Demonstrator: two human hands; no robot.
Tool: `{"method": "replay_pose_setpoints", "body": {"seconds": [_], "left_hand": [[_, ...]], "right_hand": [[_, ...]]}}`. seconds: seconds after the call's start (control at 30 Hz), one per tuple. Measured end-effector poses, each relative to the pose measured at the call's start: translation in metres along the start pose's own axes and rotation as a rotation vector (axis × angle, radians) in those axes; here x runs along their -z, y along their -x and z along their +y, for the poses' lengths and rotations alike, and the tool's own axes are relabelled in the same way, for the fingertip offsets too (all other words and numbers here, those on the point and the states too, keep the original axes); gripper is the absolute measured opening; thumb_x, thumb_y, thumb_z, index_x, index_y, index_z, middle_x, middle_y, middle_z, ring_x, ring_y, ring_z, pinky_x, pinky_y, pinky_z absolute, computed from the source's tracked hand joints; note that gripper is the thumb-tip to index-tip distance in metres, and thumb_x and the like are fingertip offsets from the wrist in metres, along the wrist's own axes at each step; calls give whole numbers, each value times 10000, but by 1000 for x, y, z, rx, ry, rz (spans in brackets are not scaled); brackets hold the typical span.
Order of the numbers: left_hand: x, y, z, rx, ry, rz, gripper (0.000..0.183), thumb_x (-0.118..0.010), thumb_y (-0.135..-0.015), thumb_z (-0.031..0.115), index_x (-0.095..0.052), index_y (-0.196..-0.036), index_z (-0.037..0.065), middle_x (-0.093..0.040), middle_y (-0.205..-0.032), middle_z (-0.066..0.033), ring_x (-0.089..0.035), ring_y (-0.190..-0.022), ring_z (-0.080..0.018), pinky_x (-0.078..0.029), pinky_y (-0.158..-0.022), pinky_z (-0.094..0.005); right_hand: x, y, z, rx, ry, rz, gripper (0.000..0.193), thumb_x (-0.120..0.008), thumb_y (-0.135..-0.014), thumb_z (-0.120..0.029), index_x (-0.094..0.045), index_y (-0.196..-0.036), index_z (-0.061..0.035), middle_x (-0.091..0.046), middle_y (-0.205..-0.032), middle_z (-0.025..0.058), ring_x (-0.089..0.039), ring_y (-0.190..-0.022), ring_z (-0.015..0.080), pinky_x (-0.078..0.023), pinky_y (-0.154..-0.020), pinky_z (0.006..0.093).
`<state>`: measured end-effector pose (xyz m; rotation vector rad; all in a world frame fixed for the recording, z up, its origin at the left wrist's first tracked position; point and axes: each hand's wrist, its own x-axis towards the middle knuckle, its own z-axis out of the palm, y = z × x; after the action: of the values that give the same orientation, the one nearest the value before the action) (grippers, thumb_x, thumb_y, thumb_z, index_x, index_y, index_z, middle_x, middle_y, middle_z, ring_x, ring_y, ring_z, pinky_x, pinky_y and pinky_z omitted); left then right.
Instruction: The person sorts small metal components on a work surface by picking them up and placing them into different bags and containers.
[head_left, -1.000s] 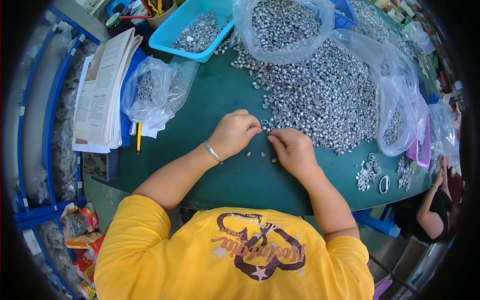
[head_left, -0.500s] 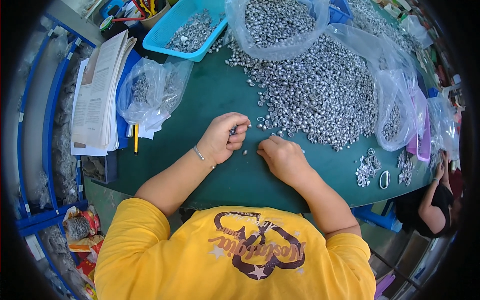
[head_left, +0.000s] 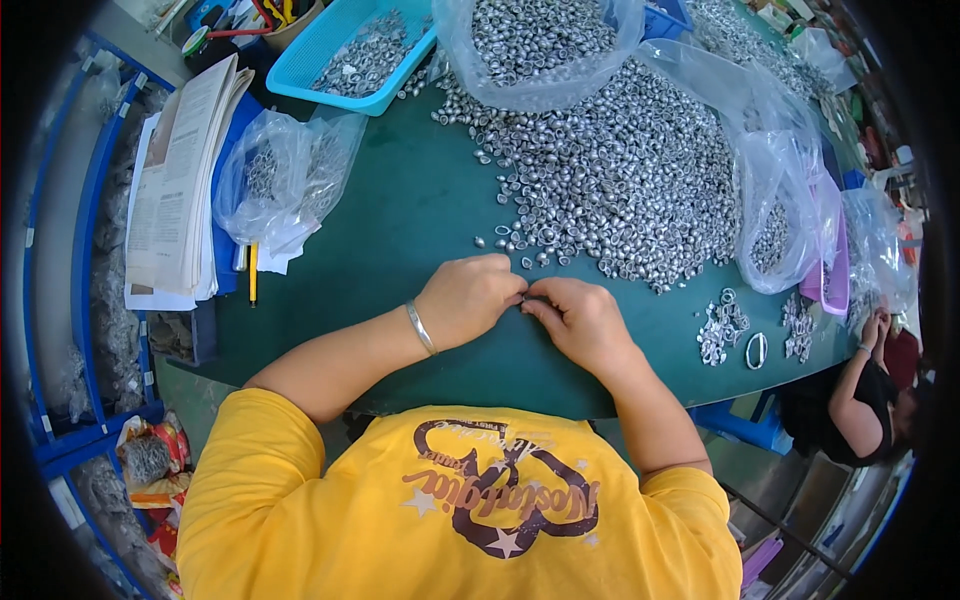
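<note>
Head view: the left hand (head_left: pixel 475 297) and right hand (head_left: pixel 580 318) meet fingertip to fingertip at the middle of the frame, low over the green tabletop (head_left: pixel 400 210). Both have fingers curled and thumbs drawn in; whether either grips a piece cannot be told, the spot between them being too small and shaded. The metal pieces (head_left: pixel 620 170) lie heaped from the upper middle toward the right, a few loose ones just above the hands. A clear bag (head_left: pixel 540 96) full of similar pieces stands at the top, beside a light-blue basket (head_left: pixel 375 102). Papers (head_left: pixel 180 190) lie at the upper left, and an oval ring (head_left: pixel 757 351) at the right, near small metal scraps (head_left: pixel 715 338).
</note>
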<state>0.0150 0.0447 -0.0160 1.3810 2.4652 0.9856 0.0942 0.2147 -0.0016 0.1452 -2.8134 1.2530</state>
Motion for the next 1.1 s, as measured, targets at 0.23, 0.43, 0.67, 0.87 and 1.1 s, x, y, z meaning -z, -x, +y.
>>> {"method": "replay_pose_setpoints", "body": {"seconds": [0.23,0.43,0.67,0.87,1.1], "left_hand": [[3,2,-4,5,3,70,50,-657,-750,109,-636,-780,75,-568,-724,-77,-577,-684,-242,-478,-598,-333],[21,2,-7,438,589,130,123,-541,-876,118,-605,-809,37,-533,-679,-3,-515,-566,-101,-430,-529,-231],[18,3,-5,282,523,61,56,-650,-791,58,-646,-839,29,-594,-723,-31,-550,-607,-108,-452,-573,-227],[2,4,-1,-32,50,16,77,-673,-729,124,-640,-771,69,-545,-747,-90,-588,-702,-280,-485,-628,-376],[5,-3,0,6,337,141,56,-649,-771,79,-619,-813,56,-533,-675,-55,-547,-598,-188,-444,-507,-284]], "right_hand": [[-12,-3,-7,-55,153,-15,103,-596,-818,-164,-575,-810,-63,-621,-723,127,-603,-662,332,-483,-578,423],[-8,-9,1,-39,130,-33,106,-587,-822,-150,-573,-811,-45,-627,-757,139,-606,-681,333,-486,-596,421],[0,-7,1,116,75,34,80,-611,-804,-136,-599,-847,-70,-633,-768,126,-612,-685,312,-493,-600,399],[0,-5,5,-18,123,93,73,-606,-808,-133,-609,-855,-78,-637,-744,118,-619,-649,310,-500,-565,391],[-3,-14,19,104,272,223,85,-623,-798,-139,-642,-850,-75,-629,-711,99,-612,-596,284,-500,-533,369]]}}
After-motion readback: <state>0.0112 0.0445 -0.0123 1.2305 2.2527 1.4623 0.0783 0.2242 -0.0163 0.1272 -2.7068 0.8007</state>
